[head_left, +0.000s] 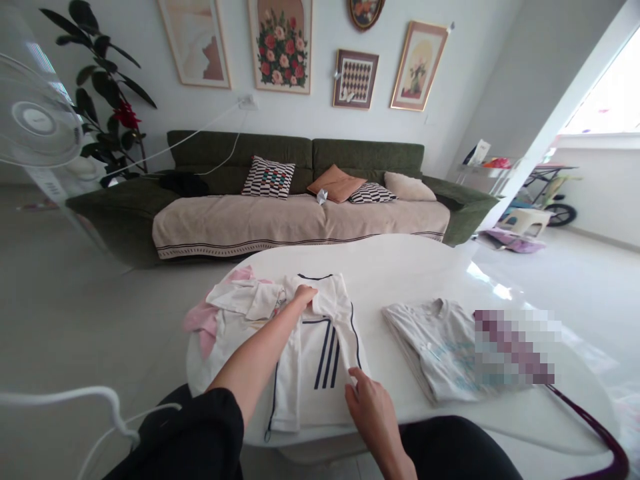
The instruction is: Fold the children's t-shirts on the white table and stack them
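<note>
A white shirt with dark stripes and navy piping point(320, 347) lies partly folded on the white oval table point(410, 267). My left hand point(303, 296) reaches across to its far end and pinches the fabric near the collar. My right hand point(370, 400) rests at the shirt's near right edge, fingers closed on the cloth there. Just left of the shirt sits a heap of white and pink clothes point(235, 307).
A folded grey T-shirt point(435, 347) lies on the table's right part, beside a blurred patch. A green sofa point(300, 193) with cushions stands behind the table. A standing fan point(35, 127) and a plant are at left; a white hanger point(100, 407) shows at bottom left.
</note>
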`<action>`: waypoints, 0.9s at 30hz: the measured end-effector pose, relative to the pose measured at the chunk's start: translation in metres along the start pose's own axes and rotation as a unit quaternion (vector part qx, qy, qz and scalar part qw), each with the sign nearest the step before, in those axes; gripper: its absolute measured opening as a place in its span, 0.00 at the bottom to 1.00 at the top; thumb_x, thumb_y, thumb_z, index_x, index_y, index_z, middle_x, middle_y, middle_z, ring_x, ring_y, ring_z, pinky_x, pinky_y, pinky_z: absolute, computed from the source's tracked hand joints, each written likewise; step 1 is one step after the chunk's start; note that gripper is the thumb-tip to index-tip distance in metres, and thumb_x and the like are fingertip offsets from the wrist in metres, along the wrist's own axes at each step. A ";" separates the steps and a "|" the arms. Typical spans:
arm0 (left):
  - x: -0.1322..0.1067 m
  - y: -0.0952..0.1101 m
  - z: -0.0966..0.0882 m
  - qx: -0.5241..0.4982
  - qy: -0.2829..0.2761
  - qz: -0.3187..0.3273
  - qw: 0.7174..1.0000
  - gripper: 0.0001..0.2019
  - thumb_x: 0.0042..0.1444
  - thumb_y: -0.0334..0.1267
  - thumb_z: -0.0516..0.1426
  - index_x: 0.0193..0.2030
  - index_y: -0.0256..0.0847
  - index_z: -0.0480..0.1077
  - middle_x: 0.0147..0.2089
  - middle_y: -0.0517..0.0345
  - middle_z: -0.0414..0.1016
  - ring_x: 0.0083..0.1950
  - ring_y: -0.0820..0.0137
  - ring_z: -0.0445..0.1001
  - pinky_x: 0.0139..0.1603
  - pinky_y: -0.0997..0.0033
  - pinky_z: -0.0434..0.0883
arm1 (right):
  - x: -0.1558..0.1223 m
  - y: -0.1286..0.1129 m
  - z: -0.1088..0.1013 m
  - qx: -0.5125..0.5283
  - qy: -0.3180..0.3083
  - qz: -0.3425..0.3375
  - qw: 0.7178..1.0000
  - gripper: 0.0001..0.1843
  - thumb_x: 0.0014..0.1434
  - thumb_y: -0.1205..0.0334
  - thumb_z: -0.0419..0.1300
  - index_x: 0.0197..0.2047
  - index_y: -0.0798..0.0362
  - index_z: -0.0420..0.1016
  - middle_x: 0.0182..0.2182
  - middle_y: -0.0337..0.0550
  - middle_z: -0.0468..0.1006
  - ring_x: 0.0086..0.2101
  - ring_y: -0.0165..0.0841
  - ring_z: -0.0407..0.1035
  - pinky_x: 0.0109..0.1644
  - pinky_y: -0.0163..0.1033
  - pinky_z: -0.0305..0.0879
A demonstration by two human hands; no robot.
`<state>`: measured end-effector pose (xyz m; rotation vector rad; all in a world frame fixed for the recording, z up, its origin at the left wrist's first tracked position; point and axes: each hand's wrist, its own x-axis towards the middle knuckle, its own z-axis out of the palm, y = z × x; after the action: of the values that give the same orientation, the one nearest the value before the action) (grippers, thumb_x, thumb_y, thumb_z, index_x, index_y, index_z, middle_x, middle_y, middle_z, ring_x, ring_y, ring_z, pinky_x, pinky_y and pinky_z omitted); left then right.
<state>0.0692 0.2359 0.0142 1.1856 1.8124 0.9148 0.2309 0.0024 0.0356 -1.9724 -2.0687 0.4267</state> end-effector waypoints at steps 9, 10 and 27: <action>0.013 -0.013 -0.013 0.108 0.087 0.130 0.982 0.12 0.55 0.27 0.51 0.46 0.39 0.64 0.44 0.53 0.70 0.47 0.68 0.69 0.48 0.67 0.65 | -0.004 -0.020 0.015 0.067 -0.086 -0.152 0.982 0.17 0.52 0.67 0.53 0.47 0.56 0.70 0.31 0.45 0.77 0.35 0.37 0.71 0.38 0.35 0.61; 0.010 -0.017 -0.013 0.124 0.092 0.145 0.977 0.13 0.54 0.26 0.51 0.47 0.39 0.63 0.46 0.52 0.69 0.49 0.68 0.68 0.50 0.67 0.64 | 0.000 -0.019 0.012 0.090 -0.087 -0.161 0.979 0.16 0.54 0.66 0.52 0.46 0.55 0.70 0.30 0.44 0.77 0.34 0.36 0.71 0.38 0.35 0.62; -0.023 -0.052 0.004 0.414 0.098 0.286 0.859 0.26 0.57 0.54 0.44 0.61 0.51 0.55 0.65 0.53 0.51 0.64 0.52 0.47 0.59 0.48 0.48 | 0.093 0.027 0.000 0.089 -0.051 -0.115 0.988 0.15 0.56 0.61 0.49 0.41 0.53 0.74 0.40 0.48 0.77 0.42 0.35 0.69 0.44 0.36 0.61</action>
<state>0.0590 0.1993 -0.0283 2.3354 2.1352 0.5444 0.2514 0.0961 0.0237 -1.6198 -2.2018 0.6501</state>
